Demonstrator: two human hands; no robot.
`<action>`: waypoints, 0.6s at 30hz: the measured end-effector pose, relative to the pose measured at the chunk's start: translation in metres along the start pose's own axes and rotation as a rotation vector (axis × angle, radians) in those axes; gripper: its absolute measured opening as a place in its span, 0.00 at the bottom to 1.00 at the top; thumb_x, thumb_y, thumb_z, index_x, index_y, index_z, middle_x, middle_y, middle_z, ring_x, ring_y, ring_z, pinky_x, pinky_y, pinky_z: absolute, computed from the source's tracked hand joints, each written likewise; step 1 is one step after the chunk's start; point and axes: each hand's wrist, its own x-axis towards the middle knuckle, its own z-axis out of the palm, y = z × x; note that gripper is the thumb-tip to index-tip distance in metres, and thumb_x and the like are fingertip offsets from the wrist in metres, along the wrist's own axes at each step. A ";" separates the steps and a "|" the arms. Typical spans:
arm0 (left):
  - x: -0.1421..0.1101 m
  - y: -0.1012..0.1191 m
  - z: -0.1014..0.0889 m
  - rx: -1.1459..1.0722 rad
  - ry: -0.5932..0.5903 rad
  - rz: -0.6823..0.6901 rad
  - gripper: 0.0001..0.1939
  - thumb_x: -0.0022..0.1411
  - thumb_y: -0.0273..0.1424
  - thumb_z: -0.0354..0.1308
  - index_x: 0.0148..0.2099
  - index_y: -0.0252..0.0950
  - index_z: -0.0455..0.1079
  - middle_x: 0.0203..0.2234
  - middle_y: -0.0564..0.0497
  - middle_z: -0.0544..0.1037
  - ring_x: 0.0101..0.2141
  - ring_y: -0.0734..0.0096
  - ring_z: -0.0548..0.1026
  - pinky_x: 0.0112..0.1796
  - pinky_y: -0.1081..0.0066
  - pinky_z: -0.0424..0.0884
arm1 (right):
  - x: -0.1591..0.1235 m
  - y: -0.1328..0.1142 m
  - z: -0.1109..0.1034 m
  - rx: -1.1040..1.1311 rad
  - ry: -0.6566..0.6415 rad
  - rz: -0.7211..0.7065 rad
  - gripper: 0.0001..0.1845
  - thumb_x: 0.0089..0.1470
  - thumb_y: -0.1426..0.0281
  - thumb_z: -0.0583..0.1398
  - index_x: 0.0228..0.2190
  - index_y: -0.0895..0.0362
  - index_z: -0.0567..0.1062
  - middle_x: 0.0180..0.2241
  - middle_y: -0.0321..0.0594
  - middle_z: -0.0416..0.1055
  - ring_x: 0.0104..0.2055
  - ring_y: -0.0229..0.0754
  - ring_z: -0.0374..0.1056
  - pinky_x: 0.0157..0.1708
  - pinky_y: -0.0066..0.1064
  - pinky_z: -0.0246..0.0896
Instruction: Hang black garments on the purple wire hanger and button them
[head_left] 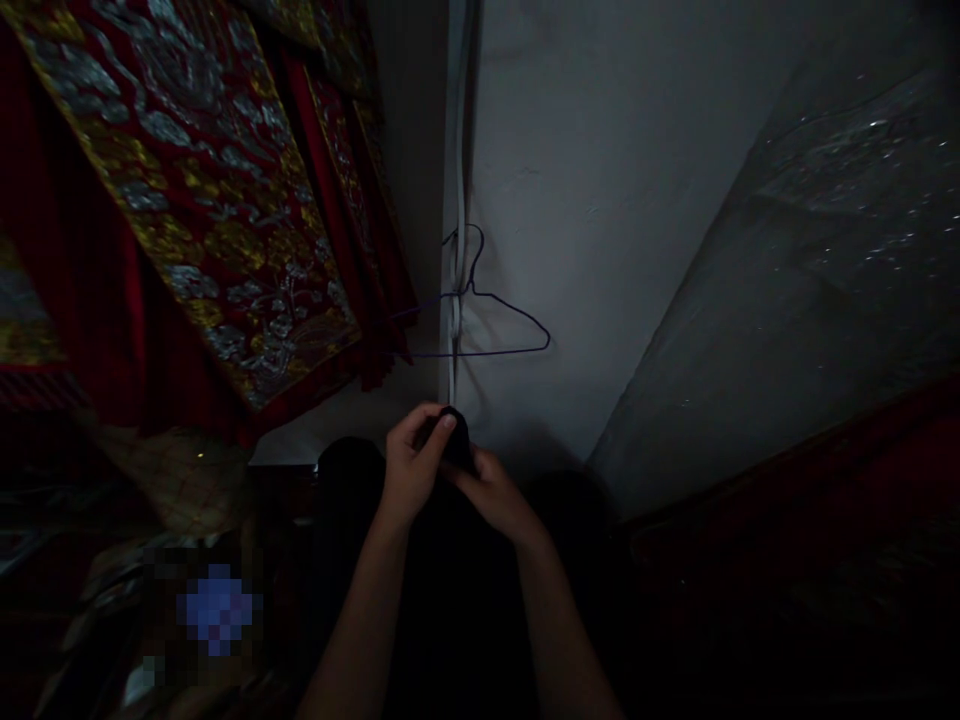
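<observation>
My left hand (421, 440) pinches the upper end of a black cloth-like piece (457, 430), thumb on top and fingers curled beneath. Lower down on the same dark piece, my right hand (491, 488) is closed with its fingertips against it. The dim light hides the piece's exact kind and where its lower part ends against my black clothing. Just above both hands, a thin purple wire hanger (510, 351) hangs from a pale cable or pipe (461, 120) along the wall, with nothing on its right half.
Red cloth with gold and silver embroidery (225, 190) hangs at the upper left. A grey-white wall (585, 200) stands ahead, with shiny clear plastic sheeting (810, 270) on the right. A netted bag (195, 475) and dim clutter lie at the lower left.
</observation>
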 end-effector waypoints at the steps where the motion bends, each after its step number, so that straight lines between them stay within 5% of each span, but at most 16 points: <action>1: 0.002 -0.001 -0.003 0.018 0.022 0.039 0.14 0.61 0.43 0.63 0.35 0.36 0.75 0.30 0.51 0.76 0.34 0.68 0.73 0.38 0.72 0.70 | 0.002 -0.001 0.002 0.018 -0.009 0.010 0.19 0.56 0.57 0.63 0.45 0.54 0.77 0.44 0.41 0.77 0.49 0.51 0.71 0.55 0.43 0.63; 7: 0.008 -0.013 -0.030 0.004 0.043 0.186 0.13 0.64 0.42 0.62 0.35 0.37 0.73 0.39 0.47 0.75 0.45 0.64 0.74 0.48 0.67 0.69 | 0.011 -0.024 -0.016 -0.102 0.160 -0.179 0.08 0.54 0.65 0.61 0.35 0.54 0.77 0.36 0.38 0.76 0.43 0.45 0.72 0.48 0.36 0.65; 10: 0.003 -0.015 -0.036 -0.049 -0.185 0.085 0.13 0.68 0.43 0.57 0.47 0.40 0.71 0.44 0.46 0.77 0.48 0.63 0.75 0.52 0.64 0.68 | 0.017 -0.044 -0.029 -0.139 0.268 -0.298 0.07 0.51 0.67 0.61 0.33 0.54 0.77 0.34 0.37 0.76 0.40 0.44 0.72 0.45 0.33 0.65; 14: -0.003 -0.018 -0.032 0.027 -0.495 -0.096 0.29 0.64 0.46 0.62 0.62 0.40 0.64 0.51 0.45 0.76 0.51 0.60 0.74 0.51 0.64 0.70 | 0.026 -0.069 -0.042 -0.186 0.061 -0.361 0.07 0.52 0.65 0.61 0.31 0.54 0.77 0.30 0.36 0.75 0.34 0.42 0.71 0.38 0.32 0.65; 16: -0.004 -0.022 -0.032 0.125 -0.619 -0.185 0.27 0.61 0.47 0.63 0.56 0.36 0.70 0.47 0.45 0.79 0.47 0.58 0.75 0.46 0.65 0.73 | 0.030 -0.075 -0.052 -0.277 0.023 -0.382 0.07 0.53 0.66 0.59 0.30 0.55 0.77 0.29 0.36 0.74 0.33 0.42 0.70 0.36 0.31 0.64; 18: -0.003 -0.027 -0.040 0.209 -0.721 -0.287 0.23 0.61 0.49 0.62 0.45 0.33 0.76 0.38 0.47 0.80 0.39 0.60 0.77 0.38 0.67 0.74 | 0.035 -0.075 -0.069 -0.381 0.136 -0.433 0.08 0.54 0.68 0.58 0.32 0.55 0.77 0.29 0.36 0.74 0.35 0.42 0.70 0.36 0.31 0.64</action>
